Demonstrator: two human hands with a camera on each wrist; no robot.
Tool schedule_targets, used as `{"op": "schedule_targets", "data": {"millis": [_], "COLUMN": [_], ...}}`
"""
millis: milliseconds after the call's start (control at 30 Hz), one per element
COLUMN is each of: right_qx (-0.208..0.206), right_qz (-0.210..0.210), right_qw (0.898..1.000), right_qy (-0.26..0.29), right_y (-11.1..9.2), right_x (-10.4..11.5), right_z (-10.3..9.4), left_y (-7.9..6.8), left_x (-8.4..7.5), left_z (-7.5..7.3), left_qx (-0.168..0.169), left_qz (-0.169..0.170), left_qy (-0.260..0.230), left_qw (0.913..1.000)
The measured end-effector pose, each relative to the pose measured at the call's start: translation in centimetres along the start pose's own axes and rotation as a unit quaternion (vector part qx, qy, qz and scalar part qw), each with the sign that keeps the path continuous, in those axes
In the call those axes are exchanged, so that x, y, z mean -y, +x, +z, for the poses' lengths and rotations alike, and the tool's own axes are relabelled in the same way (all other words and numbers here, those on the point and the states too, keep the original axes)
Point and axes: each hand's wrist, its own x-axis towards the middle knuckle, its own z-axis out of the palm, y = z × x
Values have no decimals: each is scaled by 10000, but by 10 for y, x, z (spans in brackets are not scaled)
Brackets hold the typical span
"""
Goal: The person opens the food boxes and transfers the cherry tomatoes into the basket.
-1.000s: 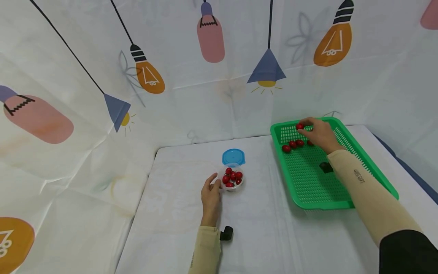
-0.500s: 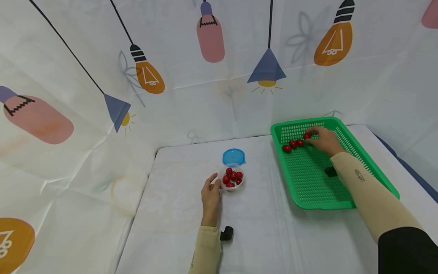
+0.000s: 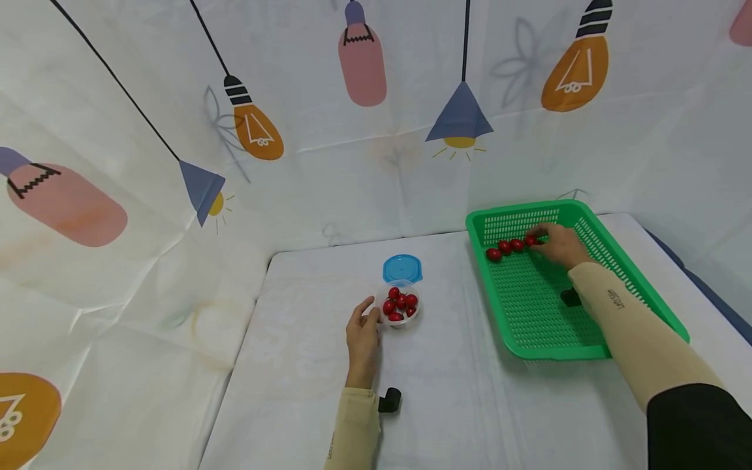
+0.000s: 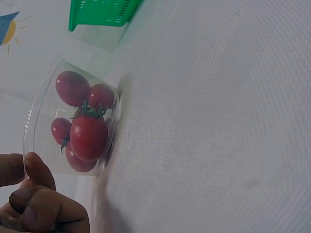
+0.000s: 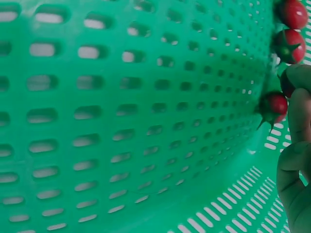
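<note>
Lamp-print sheeting [image 3: 352,189] hangs behind; inside the green basket [image 3: 552,320], the right hand [image 3: 563,246] pinches a tomato [image 3: 531,240], its long axis too covered to tell; the left hand [image 3: 362,333], fingers parted, touches the upright cup [image 4: 46,104].

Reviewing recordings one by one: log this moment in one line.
left hand: touches clear cup of tomatoes | right hand: holds tomato in green basket | more tomatoes: beside it | blue lid: open, behind cup
</note>
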Motion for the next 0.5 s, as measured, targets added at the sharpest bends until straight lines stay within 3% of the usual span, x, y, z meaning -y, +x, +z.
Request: {"op": "schedule_targets", "data": {"millis": [500], "right_qx": [107], "right_qz": [91], "right_qw": [9999], "right_qy": [15], "right_y": [-1], "right_x": [-11], "right_z": [6], "left_y": [0], "left_x": [2], "left_z": [0], "left_qx": [36], "left_qz": [76], "left_qy": [-74], "left_qw": [9999]}}
